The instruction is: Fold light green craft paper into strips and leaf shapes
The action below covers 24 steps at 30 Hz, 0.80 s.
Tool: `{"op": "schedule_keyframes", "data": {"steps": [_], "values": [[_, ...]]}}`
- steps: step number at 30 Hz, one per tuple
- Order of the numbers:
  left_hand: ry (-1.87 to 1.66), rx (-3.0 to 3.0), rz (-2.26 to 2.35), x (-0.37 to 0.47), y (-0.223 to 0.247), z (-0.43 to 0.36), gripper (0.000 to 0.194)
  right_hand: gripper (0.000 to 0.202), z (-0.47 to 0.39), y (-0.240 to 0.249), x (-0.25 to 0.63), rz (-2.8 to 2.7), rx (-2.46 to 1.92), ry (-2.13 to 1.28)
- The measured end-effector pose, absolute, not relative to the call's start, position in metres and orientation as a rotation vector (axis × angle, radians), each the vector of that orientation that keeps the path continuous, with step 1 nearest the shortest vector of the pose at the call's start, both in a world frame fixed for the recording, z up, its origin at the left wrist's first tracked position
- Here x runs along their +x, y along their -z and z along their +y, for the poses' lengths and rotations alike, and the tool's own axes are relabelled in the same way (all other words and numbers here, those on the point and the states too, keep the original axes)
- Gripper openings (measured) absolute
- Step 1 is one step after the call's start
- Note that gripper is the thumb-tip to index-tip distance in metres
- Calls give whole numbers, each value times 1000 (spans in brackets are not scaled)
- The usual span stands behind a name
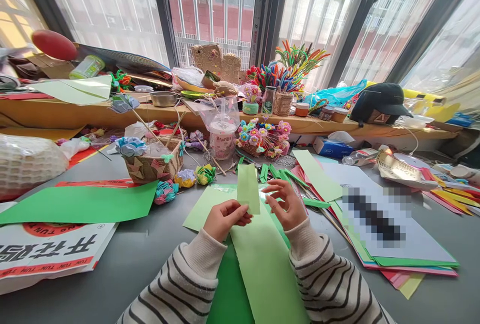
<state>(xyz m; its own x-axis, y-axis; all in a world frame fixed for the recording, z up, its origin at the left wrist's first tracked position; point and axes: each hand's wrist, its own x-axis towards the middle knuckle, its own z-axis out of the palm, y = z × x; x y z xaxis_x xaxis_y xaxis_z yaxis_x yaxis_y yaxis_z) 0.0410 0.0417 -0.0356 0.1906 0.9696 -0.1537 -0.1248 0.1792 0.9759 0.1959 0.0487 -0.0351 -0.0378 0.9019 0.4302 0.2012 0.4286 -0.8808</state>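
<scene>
A small light green paper strip (248,184) stands upright in front of me, pinched near its lower left corner by my left hand (228,216). To the right of the strip, my right hand (285,204) is raised with its fingers apart, holding nothing. Beneath both hands runs a long light green paper sheet (264,264), lying over a darker green sheet (227,284). Just past the hands, several folded green paper pieces (279,173) lie in a loose pile.
A woven basket (150,164) with paper flowers stands left of centre, near a lidded drink cup (222,139). Stacked coloured paper (416,244) lies at right. At left, a green sheet (82,204) covers part of a printed bag (56,251). A black cap (380,103) rests on the ledge.
</scene>
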Motion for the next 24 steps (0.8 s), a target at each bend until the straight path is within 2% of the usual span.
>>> {"op": "schedule_keyframes", "data": {"steps": [6,11,17,24], "values": [[-1043,1068,1070,41,34,41,20,20,48,29,203,-2022,-798,-505],[-1041,1080,1062,41,34,41,21,12,51,31,204,-2041,-816,-437],[-1060,1087,1047,42,39,42,22,8,51,31,204,-2036,-811,-499],[-1025,1097,976,42,34,40,24,10,49,33,198,-1880,-890,-734]]}}
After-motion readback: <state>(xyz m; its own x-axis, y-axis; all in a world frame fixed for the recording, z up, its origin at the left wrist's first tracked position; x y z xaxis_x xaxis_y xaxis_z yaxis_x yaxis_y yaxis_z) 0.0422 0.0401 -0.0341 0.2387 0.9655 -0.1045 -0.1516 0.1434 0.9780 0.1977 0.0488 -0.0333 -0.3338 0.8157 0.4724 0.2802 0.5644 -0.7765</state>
